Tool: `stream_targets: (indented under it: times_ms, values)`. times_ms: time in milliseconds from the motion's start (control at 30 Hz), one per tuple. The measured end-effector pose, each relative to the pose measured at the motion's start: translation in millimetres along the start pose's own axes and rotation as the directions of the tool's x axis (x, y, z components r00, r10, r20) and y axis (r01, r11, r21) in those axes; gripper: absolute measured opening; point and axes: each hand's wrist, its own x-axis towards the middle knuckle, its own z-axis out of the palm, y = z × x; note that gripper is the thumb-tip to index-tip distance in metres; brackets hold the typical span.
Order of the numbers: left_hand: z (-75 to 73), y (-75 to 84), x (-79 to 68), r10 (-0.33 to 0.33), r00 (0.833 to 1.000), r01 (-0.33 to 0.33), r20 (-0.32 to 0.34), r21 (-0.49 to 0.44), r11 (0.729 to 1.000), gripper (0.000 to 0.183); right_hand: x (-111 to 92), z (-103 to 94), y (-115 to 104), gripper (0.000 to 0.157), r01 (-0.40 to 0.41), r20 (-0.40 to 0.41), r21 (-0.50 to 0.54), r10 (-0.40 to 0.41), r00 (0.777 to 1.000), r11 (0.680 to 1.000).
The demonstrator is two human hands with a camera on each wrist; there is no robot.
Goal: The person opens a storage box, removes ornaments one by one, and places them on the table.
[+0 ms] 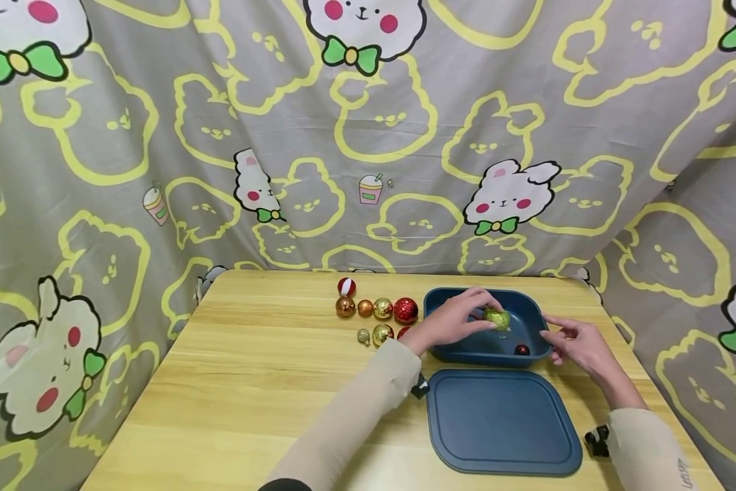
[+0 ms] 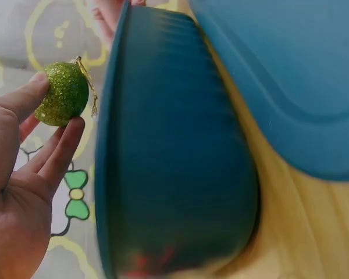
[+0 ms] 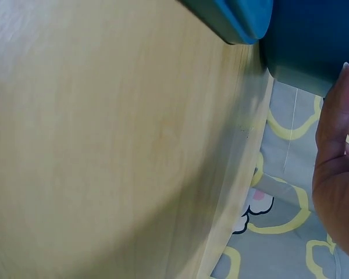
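Observation:
My left hand (image 1: 460, 319) is over the blue box (image 1: 484, 358), pinching a green glitter bauble (image 1: 496, 319) between thumb and fingertips. In the left wrist view the bauble (image 2: 62, 94) hangs beside the box's rim, with a gold string loop (image 2: 88, 84) on it. On the box floor lies a small dark red bauble (image 1: 522, 350). My right hand (image 1: 579, 344) holds the box's right end, fingertips right at the rim. From the right wrist, that hand (image 3: 340, 145) shows a fingertip against the outer wall of the box (image 3: 308, 46).
Left of the box stand several baubles, among them a red one (image 1: 406, 310), a gold one (image 1: 383, 308), a copper one (image 1: 346, 306) and a red-and-white one (image 1: 346, 287). The flat blue lid (image 1: 504, 423) lies on the wooden table (image 1: 232, 395) before the box. A patterned curtain (image 1: 306, 136) hangs behind.

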Motion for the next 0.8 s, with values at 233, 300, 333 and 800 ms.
stream_targets:
  times_ms: [233,300,333,800]
  values:
    - [-17.8,1.4,-14.1,0.009,0.999,-0.011,-0.053,-0.025,1.000,0.028,1,1.3,1,0.060,0.001,0.002,-0.006,-0.001,1.000,1.000]
    - [-22.4,1.4,-17.8,0.011,0.998,-0.013,-0.061,-0.031,0.999,0.028,1,1.2,1,0.060,0.005,0.000,-0.004,-0.005,1.000,1.000]
    - [-24.7,1.5,-19.8,0.011,0.998,-0.013,-0.065,-0.030,0.999,0.028,1,1.1,1,0.060,0.006,-0.002,-0.003,-0.006,1.000,1.000]
    - [-55.9,-13.9,-70.2,-0.038,0.986,0.023,-0.160,-0.098,0.995,0.025,-1,-0.9,0,0.060,0.025,0.005,0.009,-0.025,1.000,1.000]
